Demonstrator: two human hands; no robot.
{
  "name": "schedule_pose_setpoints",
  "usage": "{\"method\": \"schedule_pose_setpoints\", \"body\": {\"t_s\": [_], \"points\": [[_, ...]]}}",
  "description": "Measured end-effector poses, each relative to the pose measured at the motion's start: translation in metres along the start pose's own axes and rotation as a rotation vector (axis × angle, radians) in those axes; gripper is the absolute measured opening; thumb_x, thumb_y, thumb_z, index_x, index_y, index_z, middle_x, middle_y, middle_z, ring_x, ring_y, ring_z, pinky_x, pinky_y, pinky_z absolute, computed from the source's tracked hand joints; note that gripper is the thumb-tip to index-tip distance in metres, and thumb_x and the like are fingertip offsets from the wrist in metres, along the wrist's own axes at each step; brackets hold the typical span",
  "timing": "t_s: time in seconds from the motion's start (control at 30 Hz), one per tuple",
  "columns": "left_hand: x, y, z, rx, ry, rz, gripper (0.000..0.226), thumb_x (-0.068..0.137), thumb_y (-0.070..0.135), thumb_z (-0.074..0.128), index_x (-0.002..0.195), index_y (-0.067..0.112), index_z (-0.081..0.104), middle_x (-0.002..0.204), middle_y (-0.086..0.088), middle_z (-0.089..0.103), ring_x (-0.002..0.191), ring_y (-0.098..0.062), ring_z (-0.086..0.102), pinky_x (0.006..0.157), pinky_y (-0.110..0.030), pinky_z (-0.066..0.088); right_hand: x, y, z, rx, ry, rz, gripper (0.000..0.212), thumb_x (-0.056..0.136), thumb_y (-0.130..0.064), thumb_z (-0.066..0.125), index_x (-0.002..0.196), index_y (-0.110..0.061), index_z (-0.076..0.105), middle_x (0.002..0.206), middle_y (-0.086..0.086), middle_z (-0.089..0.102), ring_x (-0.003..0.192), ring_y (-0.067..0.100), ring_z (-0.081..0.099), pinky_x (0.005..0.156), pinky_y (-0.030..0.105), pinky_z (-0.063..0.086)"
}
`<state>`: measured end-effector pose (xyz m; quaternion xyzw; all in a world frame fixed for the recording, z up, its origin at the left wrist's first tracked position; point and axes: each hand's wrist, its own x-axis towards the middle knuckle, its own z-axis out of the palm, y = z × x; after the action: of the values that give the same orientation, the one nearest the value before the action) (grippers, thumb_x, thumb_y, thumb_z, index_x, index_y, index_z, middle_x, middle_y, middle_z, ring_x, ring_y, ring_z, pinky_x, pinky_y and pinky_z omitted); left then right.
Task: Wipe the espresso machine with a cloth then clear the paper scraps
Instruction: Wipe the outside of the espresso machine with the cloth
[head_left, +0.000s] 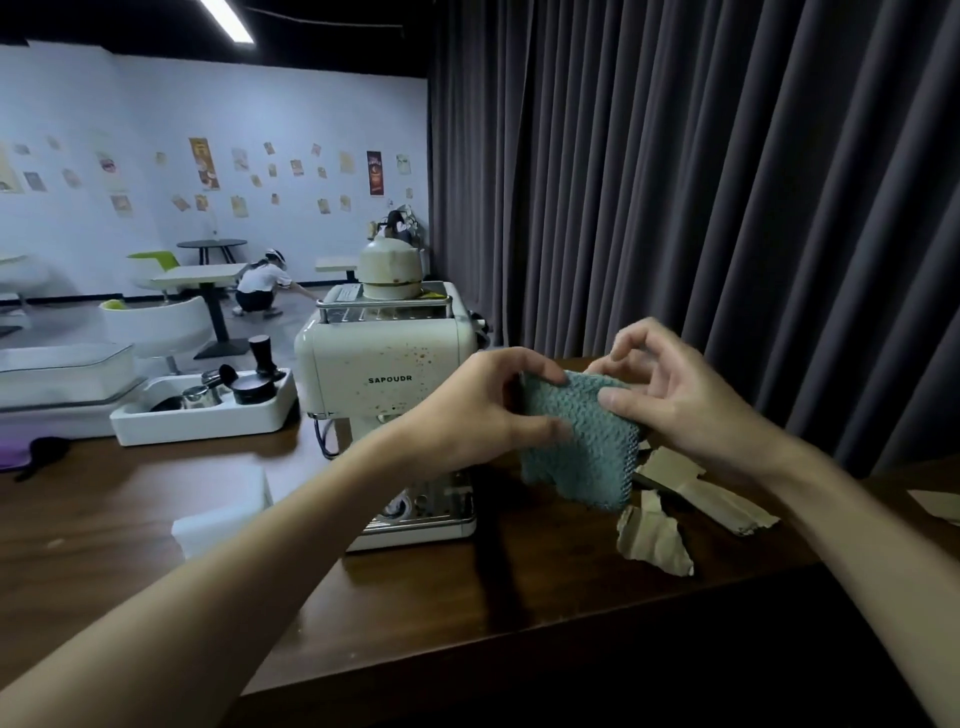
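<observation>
The soft, limp cloth was pinched at its top edge by left hand and right hand, fingers closed.

The knitted cloth is a muted teal green with a ribbed, wavy weave. The boxy espresso machine is pale cream with dark lettering and brownish speckles across its front. The torn paper scraps are a plain tan. The wooden table is dark brown with faint grain. The long pleated curtain is charcoal grey. The shallow accessory tray is white, holding black and silver pieces. The far wall is white, dotted with yellowish posters.
</observation>
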<state>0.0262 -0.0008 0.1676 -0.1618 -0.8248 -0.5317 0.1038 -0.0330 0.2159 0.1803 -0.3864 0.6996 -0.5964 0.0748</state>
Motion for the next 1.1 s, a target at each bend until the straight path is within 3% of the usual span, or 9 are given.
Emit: {"method": "schedule_pose_setpoints", "body": {"t_s": [0.13,0.27,0.37,0.53,0.6,0.73,0.9,1.0,1.1], "points": [[-0.005,-0.004,-0.02,0.117,0.01,0.032,0.038,0.081,0.004,0.079,0.111,0.018,0.061,0.112,-0.007,0.066,0.105,-0.021,0.068,0.087,-0.045,0.06,0.008,0.001,0.011,-0.034,0.07,-0.014,0.012,0.088,-0.001,0.062,0.099,0.002,0.064,0.113,0.008,0.069,0.108,0.021,0.065,0.092,0.034,0.055],[-0.011,0.0,-0.037,0.254,0.055,0.086,0.024,0.089,0.007,0.072,0.109,0.017,0.063,0.093,0.003,0.065,0.08,-0.003,0.066,0.069,-0.02,0.054,0.012,0.001,0.025,0.003,-0.051,0.092,0.038,0.076,-0.015,0.073,0.113,-0.007,0.065,0.114,0.009,0.069,0.104,0.024,0.068,0.086,0.038,0.058],[-0.018,0.005,-0.046,0.275,0.061,0.087,0.016,0.092,0.006,0.069,0.105,0.01,0.062,0.077,0.006,0.062,0.06,0.006,0.061,0.056,-0.01,0.046,0.019,0.004,0.036,-0.056,-0.03,0.04,0.043,0.075,-0.002,0.078,0.113,-0.008,0.059,0.111,0.015,0.066,0.1,0.028,0.068,0.083,0.04,0.059],[-0.03,-0.001,-0.064,0.46,0.122,0.135,0.025,0.095,0.032,0.065,0.099,0.008,0.065,0.075,-0.014,0.062,0.062,-0.012,0.055,0.058,-0.042,0.047,0.03,0.006,0.052,-0.108,0.068,-0.081,0.019,0.083,-0.002,0.072,0.101,-0.005,0.067,0.101,0.012,0.069,0.095,0.029,0.068,0.08,0.041,0.06],[-0.034,-0.003,-0.068,0.513,0.162,0.145,0.035,0.095,0.041,0.061,0.101,0.006,0.065,0.085,-0.013,0.062,0.069,-0.018,0.058,0.063,-0.042,0.048,0.034,0.006,0.06,-0.068,0.124,-0.122,0.019,0.083,-0.002,0.071,0.101,-0.004,0.067,0.101,0.013,0.068,0.094,0.026,0.068,0.077,0.041,0.06],[-0.044,-0.002,-0.071,0.29,0.192,0.096,0.043,0.089,0.05,0.063,0.105,0.01,0.06,0.09,-0.021,0.068,0.082,-0.037,0.066,0.072,-0.053,0.055,0.045,0.008,0.08,0.171,0.268,-0.106,0.032,0.083,-0.003,0.071,0.108,-0.015,0.055,0.102,0.017,0.064,0.091,0.028,0.068,0.067,0.037,0.058],[-0.045,-0.008,-0.075,0.27,0.237,0.055,0.018,0.084,0.032,0.079,0.093,0.02,0.067,0.075,-0.006,0.07,0.065,-0.017,0.065,0.061,-0.045,0.055,0.057,0.013,0.104,0.312,0.464,-0.057,0.048,0.069,-0.026,0.086,0.104,-0.019,0.054,0.116,0.023,0.061,0.106,0.039,0.064,0.081,0.054,0.058],[-0.044,-0.015,-0.072,0.173,0.4,0.015,0.017,0.081,0.037,0.078,0.085,0.026,0.065,0.079,-0.014,0.071,0.07,-0.032,0.072,0.066,-0.053,0.06,0.057,0.009,0.12,0.408,0.468,-0.075,0.042,0.074,-0.023,0.077,0.11,-0.01,0.059,0.107,0.016,0.069,0.102,0.034,0.068,0.079,0.045,0.058],[-0.043,-0.011,-0.068,0.089,0.534,0.053,0.019,0.088,0.019,0.076,0.09,0.022,0.058,0.086,-0.009,0.069,0.06,-0.017,0.068,0.053,-0.035,0.055,0.054,0.01,0.13,0.319,0.333,-0.095,0.068,0.075,-0.03,0.082,0.134,-0.011,0.052,0.117,0.008,0.068,0.108,0.022,0.067,0.089,0.04,0.055]]}}
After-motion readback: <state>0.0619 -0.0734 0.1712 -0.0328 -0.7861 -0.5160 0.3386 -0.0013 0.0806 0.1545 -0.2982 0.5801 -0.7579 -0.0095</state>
